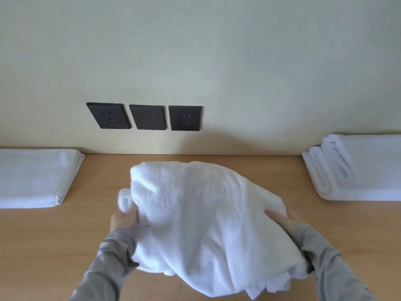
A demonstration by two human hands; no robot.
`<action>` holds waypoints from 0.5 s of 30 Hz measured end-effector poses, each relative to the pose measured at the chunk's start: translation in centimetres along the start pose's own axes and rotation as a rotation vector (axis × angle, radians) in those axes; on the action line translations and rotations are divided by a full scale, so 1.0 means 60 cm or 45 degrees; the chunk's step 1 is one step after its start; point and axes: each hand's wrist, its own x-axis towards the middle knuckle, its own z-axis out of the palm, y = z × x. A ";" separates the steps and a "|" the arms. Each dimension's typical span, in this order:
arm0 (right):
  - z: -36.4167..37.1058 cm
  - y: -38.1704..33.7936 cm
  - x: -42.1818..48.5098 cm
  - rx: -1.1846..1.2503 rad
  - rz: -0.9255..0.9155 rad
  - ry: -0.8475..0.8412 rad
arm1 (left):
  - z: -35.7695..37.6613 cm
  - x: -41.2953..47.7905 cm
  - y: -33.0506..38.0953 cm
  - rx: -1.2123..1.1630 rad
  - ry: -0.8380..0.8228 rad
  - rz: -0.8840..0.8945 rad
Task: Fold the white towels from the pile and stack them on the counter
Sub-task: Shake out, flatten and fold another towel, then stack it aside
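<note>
Nearest us, two grey sleeves ran up from 6 o'clock to the hands. The left hand gripped the 9 o'clock edge of a crumpled white terry towel, fingers buried in the cloth. The right hand pinched its 3 o'clock edge, thumb on top, fingers hidden beneath. The towel sat bunched over the middle of the light wooden desk, its hem trailing toward 6 o'clock.

We judged three risks. With no corners found, any fold begun here would come out skewed. The trailing hem could slip off the near edge and drag the rest. A wide shake might clip the flat folded white towel stack at 9 o'clock or the taller folded white towel stack at 3 o'clock.
</note>
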 end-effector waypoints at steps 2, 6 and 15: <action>-0.028 0.005 -0.015 0.029 -0.166 0.191 | -0.061 0.022 -0.011 0.022 0.106 -0.003; -0.070 0.042 -0.033 -0.230 -0.380 0.527 | -0.154 0.088 -0.040 0.111 0.205 0.046; -0.023 0.146 0.039 -0.289 0.054 0.492 | -0.132 0.038 -0.092 0.471 0.144 0.142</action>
